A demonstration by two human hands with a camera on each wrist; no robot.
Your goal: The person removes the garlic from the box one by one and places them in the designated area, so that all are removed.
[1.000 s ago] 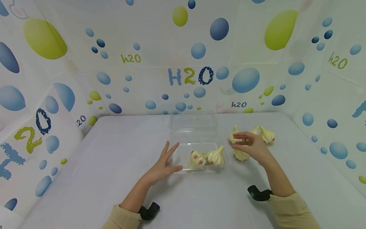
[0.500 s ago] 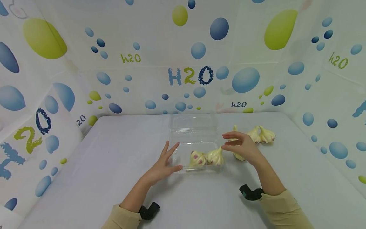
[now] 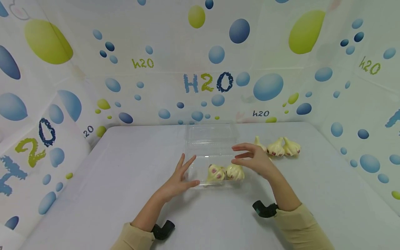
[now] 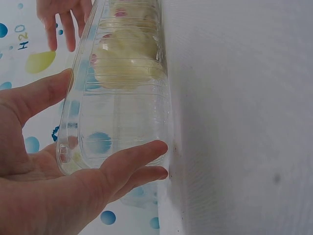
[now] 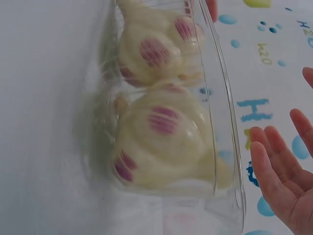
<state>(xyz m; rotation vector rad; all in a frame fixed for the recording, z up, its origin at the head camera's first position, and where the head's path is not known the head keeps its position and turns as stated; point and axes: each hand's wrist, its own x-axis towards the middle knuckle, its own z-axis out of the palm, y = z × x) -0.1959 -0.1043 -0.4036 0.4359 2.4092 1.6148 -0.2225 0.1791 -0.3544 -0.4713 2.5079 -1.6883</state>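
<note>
A clear plastic clamshell box [image 3: 200,166] lies with its lid [image 3: 211,133] folded back. Two garlic bulbs, a left one [image 3: 216,173] and a right one [image 3: 235,172], sit side by side in its right part. My left hand [image 3: 175,182] spreads around the box's left end. In the left wrist view its thumb meets the rim and its extended fingers [image 4: 134,155] lie along the plastic. Over the box's right side hovers my right hand [image 3: 254,161], thumb and fingers apart with nothing between them; it covers the right bulb's stem.
To the right, behind my right hand, stand more garlic bulbs: one partly hidden [image 3: 260,143], a middle one [image 3: 276,148] and an outer one [image 3: 292,147]. They rest on a white-covered table [image 3: 131,152], with a bubble-patterned backdrop [image 3: 168,45] behind.
My right hand has moved left, from over the loose garlic bulbs to above the box's right side, uncovering the middle loose bulb. The left hand and the box stay put.
</note>
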